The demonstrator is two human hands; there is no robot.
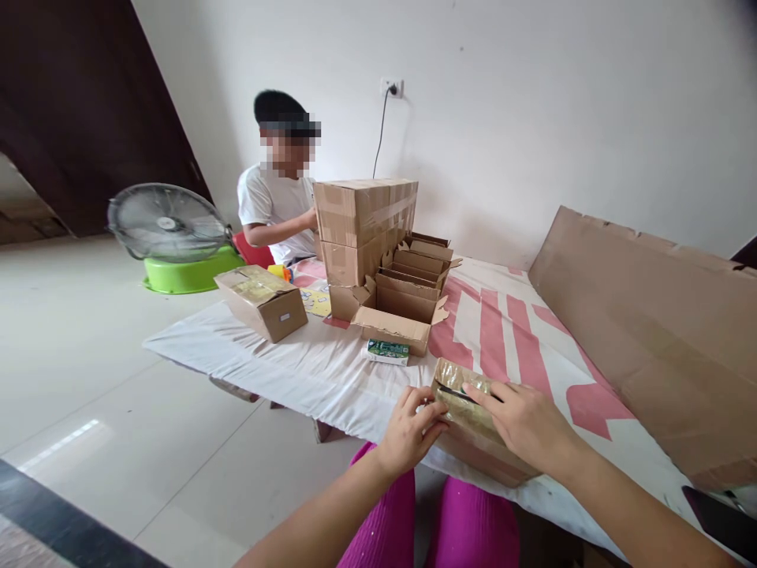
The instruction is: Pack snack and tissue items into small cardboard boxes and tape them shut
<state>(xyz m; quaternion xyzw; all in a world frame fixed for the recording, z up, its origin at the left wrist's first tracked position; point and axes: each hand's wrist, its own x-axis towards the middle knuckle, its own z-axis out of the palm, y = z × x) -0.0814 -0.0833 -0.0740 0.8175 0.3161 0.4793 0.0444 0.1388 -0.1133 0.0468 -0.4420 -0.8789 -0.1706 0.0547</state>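
A taped cardboard box [473, 438] lies at the table's near edge, right in front of me. A dark gap runs along its top between the flaps, under shiny tape. My left hand [414, 430] grips the box's left end with bent fingers near that gap. Across the top from the other side comes my right hand [526, 422], its index finger at the gap and the other fingers on the box's far side; the thumb is partly hidden. Just beyond the box is a small green and white carton [387, 353], which neither hand touches.
Open cardboard boxes [408, 304] stand in a row beside stacked closed boxes [355, 229]. Another taped box [260, 304] sits at the left. A person [275, 197] sits behind the stack. A large cardboard sheet [639, 331] leans at the right; a fan [169, 225] is on the floor.
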